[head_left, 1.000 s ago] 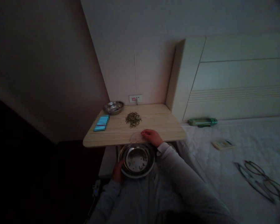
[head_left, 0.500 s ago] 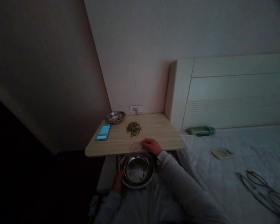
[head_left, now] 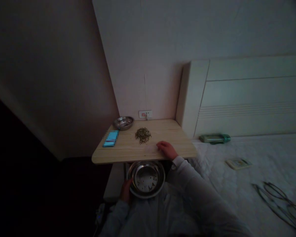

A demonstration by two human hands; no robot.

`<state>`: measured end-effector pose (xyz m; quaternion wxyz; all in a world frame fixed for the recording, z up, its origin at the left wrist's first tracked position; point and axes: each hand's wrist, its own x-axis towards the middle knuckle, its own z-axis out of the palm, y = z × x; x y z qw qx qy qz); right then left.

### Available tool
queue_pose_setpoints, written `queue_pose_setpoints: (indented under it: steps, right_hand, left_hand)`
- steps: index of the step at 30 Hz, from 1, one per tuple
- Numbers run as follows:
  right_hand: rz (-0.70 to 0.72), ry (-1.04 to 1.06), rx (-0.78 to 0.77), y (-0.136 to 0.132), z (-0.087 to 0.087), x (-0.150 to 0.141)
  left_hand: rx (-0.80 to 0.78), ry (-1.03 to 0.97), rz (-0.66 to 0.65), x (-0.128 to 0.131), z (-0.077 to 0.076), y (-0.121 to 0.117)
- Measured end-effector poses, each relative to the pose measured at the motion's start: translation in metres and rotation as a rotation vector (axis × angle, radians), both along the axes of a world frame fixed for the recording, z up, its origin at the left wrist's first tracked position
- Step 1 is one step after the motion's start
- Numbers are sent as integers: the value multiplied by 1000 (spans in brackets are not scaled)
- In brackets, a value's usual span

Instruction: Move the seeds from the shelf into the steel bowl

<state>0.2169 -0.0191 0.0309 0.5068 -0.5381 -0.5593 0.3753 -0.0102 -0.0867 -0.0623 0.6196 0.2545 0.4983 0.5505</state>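
Note:
My left hand (head_left: 126,191) grips the left rim of a large steel bowl (head_left: 161,186), which sits at the front edge of a small wooden table, over my lap. Some dark bits lie scattered at the bottom of the bowl. Above the tabletop's front part, my right hand (head_left: 166,149) is closed on a thin, clear plastic disc (head_left: 151,148), faint and blurred. Just beyond the disc lies a loose pile of small greenish-brown seeds or dried bits (head_left: 142,135); their exact kind is unclear.
A smaller steel bowl (head_left: 123,123) stands at the table's back left, with a phone (head_left: 111,138) before it. A wall socket (head_left: 145,114) is behind the wooden table (head_left: 172,131). On the bed to the right lie a green bottle (head_left: 214,138), a pale flat object (head_left: 238,163) and a looped cable (head_left: 276,194).
My right hand has moved forward and slightly right with the clear disc, from the table's front edge to nearer the pile. My left hand still holds the bowl.

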Motion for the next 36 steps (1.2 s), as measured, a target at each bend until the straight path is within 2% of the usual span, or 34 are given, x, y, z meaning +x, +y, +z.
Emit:
queue_pose_setpoints:
  steps: [5,15,21,25,31,36]
  right_hand:
    - [-18,-12,14,-4,-5,2]
    - [5,-52,37,-3,-10,1]
    - [-15,-73,20,-6,-7,-1]
    - [-46,-68,34,-5,-8,-1]
    - [-4,-54,53,-4,-13,1]
    - [-27,-66,35,-5,-11,1]
  left_hand:
    - [-19,13,25,0,-2,1]
    - [-54,-17,-49,2,2,-1]
    - [37,89,20,1,8,-2]
    - [3,32,1,2,9,-4]
    - [-83,-69,0,6,10,-4]
    - [-88,-36,-1,6,10,-3]
